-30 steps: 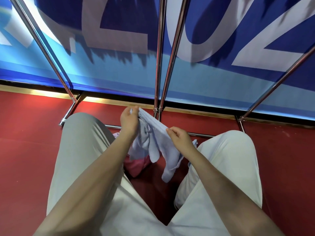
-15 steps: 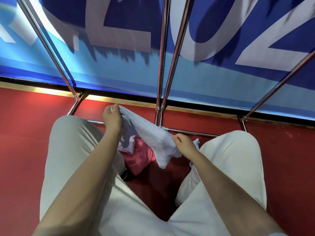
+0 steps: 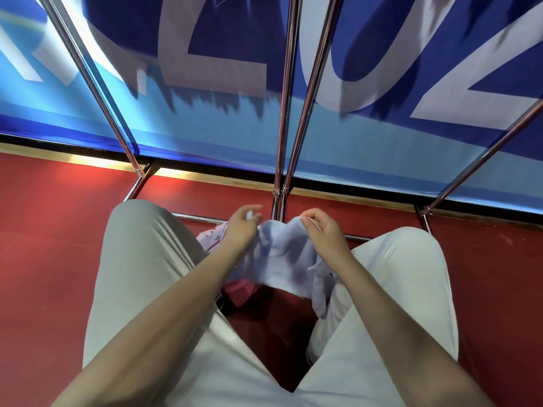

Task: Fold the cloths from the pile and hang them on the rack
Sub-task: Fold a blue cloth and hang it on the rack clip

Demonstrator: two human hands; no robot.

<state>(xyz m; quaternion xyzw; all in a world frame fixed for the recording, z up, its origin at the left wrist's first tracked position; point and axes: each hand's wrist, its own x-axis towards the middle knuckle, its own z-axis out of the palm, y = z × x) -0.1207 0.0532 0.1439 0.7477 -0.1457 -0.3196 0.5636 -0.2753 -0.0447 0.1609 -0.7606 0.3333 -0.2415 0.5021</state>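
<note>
A pale blue cloth (image 3: 282, 259) hangs bunched between my knees, over the red floor. My left hand (image 3: 242, 227) pinches its upper left edge and my right hand (image 3: 321, 230) grips its upper right edge; the two hands are close together. Below the cloth lies the pile: a pink cloth (image 3: 242, 290) and a light patterned cloth (image 3: 212, 238), partly hidden by my left arm. The metal rack (image 3: 283, 148) rises just beyond my hands, its two middle poles meeting a low crossbar (image 3: 194, 216).
My legs in light trousers (image 3: 141, 268) frame the pile on both sides. Slanted rack poles (image 3: 97, 92) stand left and right. A blue banner with large white letters (image 3: 223, 118) covers the wall behind the rack. Red floor (image 3: 50, 230) lies all around.
My hands have come together, from spread apart with the cloth stretched between them to side by side with the cloth bunched. Both now sit further right, in front of the middle poles.
</note>
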